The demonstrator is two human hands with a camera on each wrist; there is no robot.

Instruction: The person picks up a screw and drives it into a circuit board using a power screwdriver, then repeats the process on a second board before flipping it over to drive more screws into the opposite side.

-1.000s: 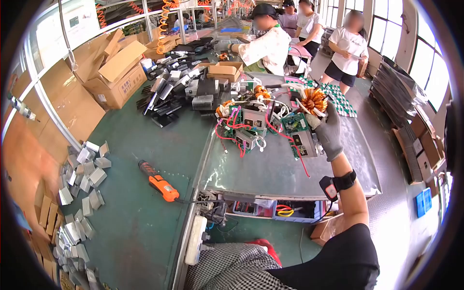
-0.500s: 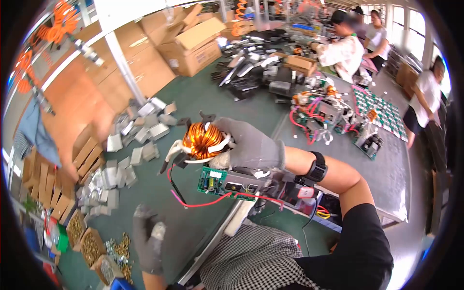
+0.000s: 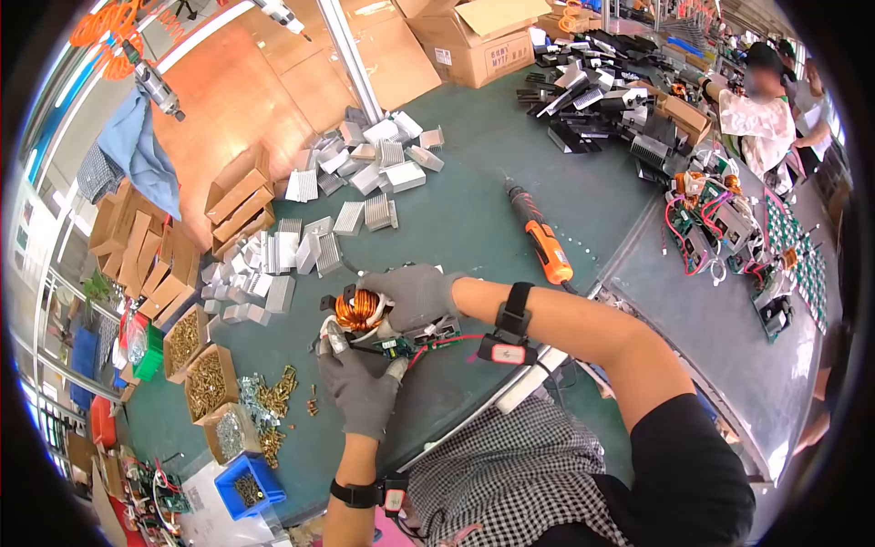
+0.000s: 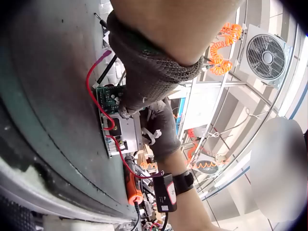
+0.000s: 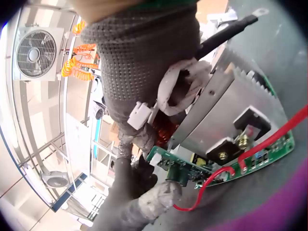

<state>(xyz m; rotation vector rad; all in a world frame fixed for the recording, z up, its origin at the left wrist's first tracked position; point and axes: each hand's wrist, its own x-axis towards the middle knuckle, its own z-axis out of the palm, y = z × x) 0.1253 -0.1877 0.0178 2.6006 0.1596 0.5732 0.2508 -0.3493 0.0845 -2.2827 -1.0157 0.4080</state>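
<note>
A copper-wound toroidal coil sits on a green circuit board with an aluminium heat sink and red wires. My right hand, in a grey glove, grips the coil from above, its fingertips partly hidden. At the near left end, my gloved left hand holds the board, thumb at the board's edge and fingers by the coil. In the right wrist view the left thumb lies close against the green board. The assembly is low over the green bench top.
Loose silver heat sinks lie beyond the hands. An orange electric screwdriver rests to the right. Boxes of brass screws and a blue bin stand at left. More wired boards lie on the metal table at right.
My right hand has lifted the coil and board from the metal table and carried them left to the green bench. The left hand has come up and taken hold of the board.
</note>
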